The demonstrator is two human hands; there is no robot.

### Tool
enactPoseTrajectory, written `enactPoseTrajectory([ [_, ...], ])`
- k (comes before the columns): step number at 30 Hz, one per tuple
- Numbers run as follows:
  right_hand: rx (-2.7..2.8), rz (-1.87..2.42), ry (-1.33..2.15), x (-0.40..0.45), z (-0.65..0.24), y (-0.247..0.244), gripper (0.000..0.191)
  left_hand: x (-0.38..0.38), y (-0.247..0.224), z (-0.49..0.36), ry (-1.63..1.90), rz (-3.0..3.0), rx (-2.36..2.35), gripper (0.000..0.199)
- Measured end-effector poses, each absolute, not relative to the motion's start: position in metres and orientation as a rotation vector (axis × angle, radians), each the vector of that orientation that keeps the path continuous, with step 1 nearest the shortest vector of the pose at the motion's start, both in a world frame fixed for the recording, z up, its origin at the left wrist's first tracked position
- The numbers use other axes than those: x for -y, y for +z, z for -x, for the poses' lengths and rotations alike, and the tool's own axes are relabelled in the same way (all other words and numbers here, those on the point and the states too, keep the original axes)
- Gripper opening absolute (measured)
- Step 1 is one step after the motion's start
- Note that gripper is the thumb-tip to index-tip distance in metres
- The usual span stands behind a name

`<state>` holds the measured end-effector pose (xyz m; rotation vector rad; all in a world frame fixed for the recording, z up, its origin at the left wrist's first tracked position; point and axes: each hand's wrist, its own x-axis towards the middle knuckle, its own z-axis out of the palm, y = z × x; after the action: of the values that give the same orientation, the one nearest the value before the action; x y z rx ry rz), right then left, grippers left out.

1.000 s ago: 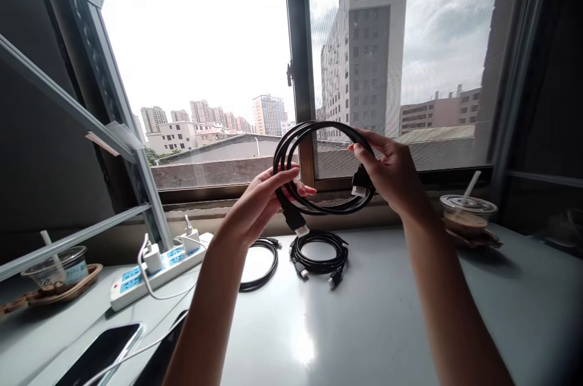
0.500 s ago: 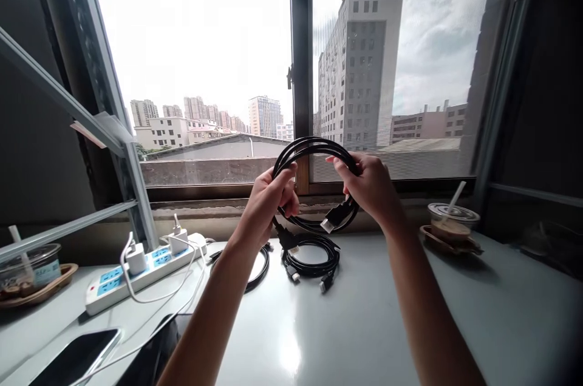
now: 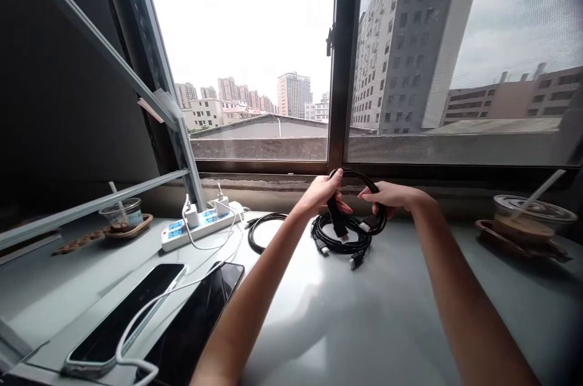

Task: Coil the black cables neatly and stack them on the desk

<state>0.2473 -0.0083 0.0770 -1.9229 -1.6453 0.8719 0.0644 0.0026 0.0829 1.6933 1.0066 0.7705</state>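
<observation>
Between my two hands is a coiled black HDMI cable (image 3: pixel 355 172), its two plugs hanging down. My left hand (image 3: pixel 322 193) is closed around the left side of the loop, thumb on top. On the loop's right side, my right hand (image 3: pixel 390 194) grips with thumb and fingers. Just below, a second coiled black HDMI cable (image 3: pixel 348 246) lies on the table, with its plugs toward me. Part of another black cable coil (image 3: pixel 255 241) shows to the left, partly behind my left forearm. Whether the held coil touches the one below, I cannot tell.
A white power strip (image 3: pixel 200 229) with plugged-in chargers stands back left. Two phones, one pale-edged (image 3: pixel 127 313) and one black (image 3: pixel 195 319), lie in front with a white cord (image 3: pixel 175 290). Lidded cups stand left (image 3: pixel 130 213) and right (image 3: pixel 523 225). A metal frame (image 3: pixel 182 131) borders the window.
My hands have lowered the held coil from in front of the window toward the coil on the table. The camera view has shifted, bringing both phones more into sight.
</observation>
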Motion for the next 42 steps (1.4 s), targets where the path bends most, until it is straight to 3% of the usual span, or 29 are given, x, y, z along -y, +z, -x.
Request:
enactPoseTrajectory([
  [8,1.632,1.995,1.281,-0.033,-0.264,0.005,0.03,-0.045,0.003,-0.068,0.403,-1.875,-1.528,0.031],
  [14,1.657,1.879,1.264,-0.038,-0.278,0.006,0.044,-0.056,-0.003,-0.067,0.348,-2.005,-1.598,0.031],
  [23,1.635,1.67,0.923,-0.066,-0.282,-0.036,0.038,-0.045,-0.012,-0.079,0.399,-2.232,-1.933,0.03],
  [30,1.503,1.554,0.909,-0.071,-0.284,-0.05,0.055,-0.042,-0.018,-0.082,0.461,-2.428,-1.963,0.023],
  [34,1.421,1.459,0.969,-0.065,-0.279,-0.06,0.049,-0.045,-0.025,-0.081,0.563,-2.52,-1.881,0.037],
  [38,1.295,1.42,0.982,-0.064,-0.277,-0.072,0.045,-0.054,-0.04,-0.076,0.635,-2.559,-1.676,0.02],
  [42,1.201,1.388,0.975,-0.067,-0.276,-0.081,0.041,-0.061,-0.055,-0.066,0.781,-2.506,-1.568,0.022],
])
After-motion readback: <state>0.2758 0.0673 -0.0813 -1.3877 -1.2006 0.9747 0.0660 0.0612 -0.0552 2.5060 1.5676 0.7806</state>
